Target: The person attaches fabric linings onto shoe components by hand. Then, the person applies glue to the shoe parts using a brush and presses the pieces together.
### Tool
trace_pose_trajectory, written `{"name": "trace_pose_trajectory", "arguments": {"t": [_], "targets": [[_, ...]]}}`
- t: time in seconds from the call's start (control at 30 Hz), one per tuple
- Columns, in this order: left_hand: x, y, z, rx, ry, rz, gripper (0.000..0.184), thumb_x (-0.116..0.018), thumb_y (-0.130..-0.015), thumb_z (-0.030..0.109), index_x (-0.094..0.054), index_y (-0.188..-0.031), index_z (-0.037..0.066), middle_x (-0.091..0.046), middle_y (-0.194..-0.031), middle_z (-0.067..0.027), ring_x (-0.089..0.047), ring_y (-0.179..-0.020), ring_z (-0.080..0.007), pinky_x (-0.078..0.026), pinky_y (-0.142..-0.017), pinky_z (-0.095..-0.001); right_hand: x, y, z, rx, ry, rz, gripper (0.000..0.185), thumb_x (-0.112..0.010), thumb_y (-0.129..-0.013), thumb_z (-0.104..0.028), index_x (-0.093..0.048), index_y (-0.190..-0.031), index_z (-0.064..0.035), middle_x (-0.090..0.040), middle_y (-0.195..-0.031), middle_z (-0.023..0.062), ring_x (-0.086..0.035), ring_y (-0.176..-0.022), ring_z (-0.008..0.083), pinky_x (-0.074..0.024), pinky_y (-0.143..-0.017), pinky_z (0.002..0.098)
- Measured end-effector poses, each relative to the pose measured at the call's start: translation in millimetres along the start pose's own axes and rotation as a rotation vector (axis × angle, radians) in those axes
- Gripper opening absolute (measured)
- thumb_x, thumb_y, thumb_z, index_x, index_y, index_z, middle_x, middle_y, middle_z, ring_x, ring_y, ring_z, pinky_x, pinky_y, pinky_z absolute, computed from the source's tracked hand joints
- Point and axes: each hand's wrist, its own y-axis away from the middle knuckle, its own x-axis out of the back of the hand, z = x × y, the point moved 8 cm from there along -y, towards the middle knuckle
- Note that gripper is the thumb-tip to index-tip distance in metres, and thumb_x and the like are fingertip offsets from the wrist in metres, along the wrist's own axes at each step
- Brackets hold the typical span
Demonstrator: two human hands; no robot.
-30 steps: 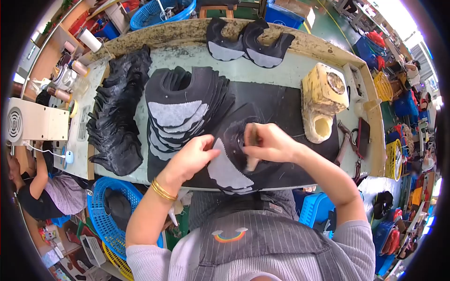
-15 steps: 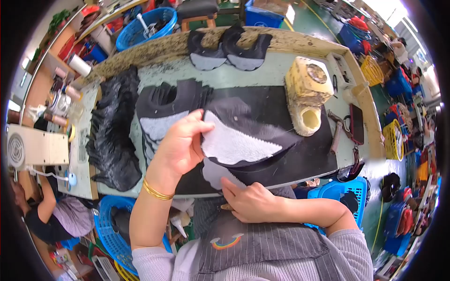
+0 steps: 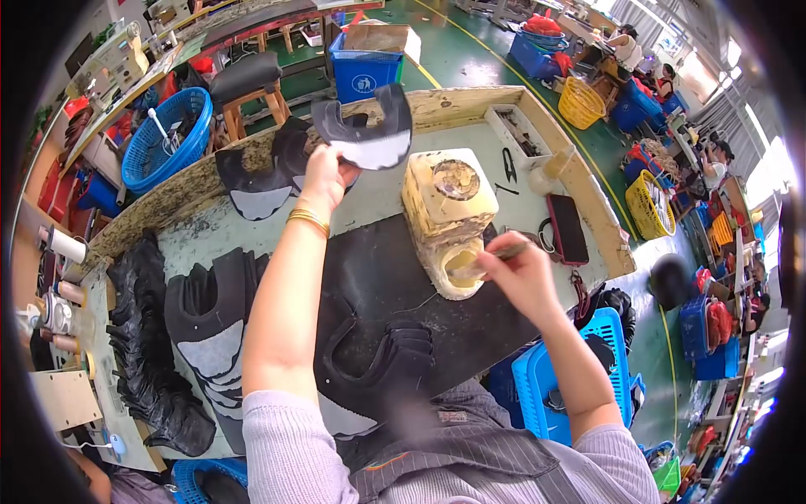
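My left hand (image 3: pixel 327 178) reaches to the far side of the bench, its fingers closed on a black U-shaped shoe-upper piece (image 3: pixel 390 113) with a pale grey patch. Just beside it lie similar black pieces (image 3: pixel 252 181) against the back board. My right hand (image 3: pixel 522 273) is closed round the handle of a brush-like tool (image 3: pixel 509 251). The tool's tip is inside the round mouth of a glue-crusted, yellowish container (image 3: pixel 426 220). Nearer my body, a stack of black U-shaped pieces (image 3: pixel 403 353) lies on the dark mat (image 3: pixel 504 323).
Another stack of patched pieces (image 3: pixel 206 307) and a row of black crumpled pieces (image 3: pixel 147 361) lie to the left. A phone (image 3: pixel 567 229) and black scissors (image 3: pixel 509 168) are at the right. A wooden rim (image 3: pixel 470 105) borders the bench; a blue basket (image 3: pixel 617 370) stands beside it.
My left hand has moved away to the far side with a patched piece. My right hand has gone from the grey-patched piece to the container and taken hold of the tool. The view has turned.
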Motion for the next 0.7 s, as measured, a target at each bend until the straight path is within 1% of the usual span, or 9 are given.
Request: {"name": "trace_pose_trajectory", "arguments": {"t": [0.07,0.13,0.2,0.3,0.37,0.47,0.53,0.6,0.7], "targets": [[4,35,14,0.025,-0.453,0.274,0.03,-0.05,-0.091,0.02,-0.05,-0.114,0.001,-0.055,-0.119,-0.0143,-0.057,-0.104,-0.0249,-0.051,-0.081,-0.0396,-3,-14,3,-0.055,0.102,0.035,0.015,-0.066,-0.084,-0.009,-0.06,-0.093,0.0013,-0.065,-0.078,0.0055,-0.059,-0.068,0.0045,-0.0471,-0.059,0.0196],[18,69,49,-0.487,-0.996,0.355,0.043,-0.058,-0.09,0.026,-0.046,-0.122,0.0,-0.055,-0.114,-0.0132,-0.057,-0.098,-0.018,-0.048,-0.079,-0.031,-7,-24,5,-0.103,0.053,0.015,0.021,-0.066,-0.083,-0.012,-0.06,-0.096,0.0028,-0.066,-0.077,0.007,-0.057,-0.064,0.0045,-0.0459,-0.057,0.02],[2,174,88,-0.642,-0.991,0.23,0.028,-0.059,-0.091,0.019,-0.053,-0.111,-0.001,-0.059,-0.106,-0.0099,-0.06,-0.088,-0.0168,-0.046,-0.08,-0.029,-21,-22,-7,-0.266,-0.203,-0.217,0.02,-0.067,-0.081,-0.013,-0.06,-0.091,0.0028,-0.065,-0.077,0.0068,-0.055,-0.062,0.0064,-0.0454,-0.056,0.0212],[28,290,78,-0.555,-1.11,0.264,0.011,-0.062,-0.086,0.008,-0.055,-0.091,0.001,-0.052,-0.083,-0.0095,-0.052,-0.068,-0.02,-0.044,-0.063,-0.0304,-89,-17,-34,-0.103,-0.186,-0.489,0.016,-0.067,-0.082,-0.014,-0.059,-0.086,-0.0003,-0.063,-0.077,0.0048,-0.055,-0.062,0.0087,-0.0461,-0.056,0.023],[46,335,45,-0.424,-1.411,0.229,0.032,-0.07,-0.078,0.014,-0.053,-0.101,-0.002,-0.052,-0.094,-0.0129,-0.053,-0.086,-0.029,-0.044,-0.078,-0.0366,-153,-1,-74,0.426,-0.225,-0.571,0.014,-0.067,-0.081,-0.011,-0.058,-0.085,-0.0014,-0.06,-0.071,0.002,-0.058,-0.064,0.0108,-0.0471,-0.059,0.0237],[65,370,11,-0.229,-1.505,0.254,0.055,-0.075,-0.073,0.018,-0.05,-0.116,-0.005,-0.048,-0.105,-0.0172,-0.049,-0.098,-0.0342,-0.042,-0.088,-0.0402,-214,17,-54,0.366,-0.01,-0.865,0.011,-0.067,-0.078,-0.008,-0.058,-0.081,-0.002,-0.058,-0.071,0.0019,-0.057,-0.062,0.0095,-0.0461,-0.056,0.0248],[77,374,10,-0.211,-1.38,0.304,0.055,-0.077,-0.07,0.017,-0.052,-0.114,-0.004,-0.048,-0.107,-0.0169,-0.05,-0.098,-0.0331,-0.043,-0.086,-0.0377,-194,-3,-50,0.365,0.208,-0.716,0.009,-0.062,-0.074,-0.002,-0.054,-0.072,0.0018,-0.057,-0.07,0.0122,-0.059,-0.06,0.0161,-0.0471,-0.057,0.0271],[81,377,7,-0.238,-1.299,0.36,0.054,-0.078,-0.067,0.016,-0.054,-0.113,-0.002,-0.049,-0.106,-0.0162,-0.051,-0.098,-0.0322,-0.044,-0.085,-0.0362,-162,-17,-60,0.369,0.098,-0.559,0.016,-0.065,-0.077,-0.004,-0.053,-0.07,0.0027,-0.059,-0.069,0.0052,-0.059,-0.059,0.0108,-0.0458,-0.051,0.0259],[70,377,20,-0.37,-1.436,0.399,0.053,-0.078,-0.065,0.012,-0.055,-0.112,0.002,-0.05,-0.098,-0.0131,-0.052,-0.091,-0.0297,-0.044,-0.08,-0.0352,-169,-5,-80,0.121,-0.182,-0.627,0.015,-0.065,-0.083,-0.008,-0.053,-0.078,0.0003,-0.06,-0.074,0.0005,-0.06,-0.06,0.0068,-0.0452,-0.053,0.0209]]}}
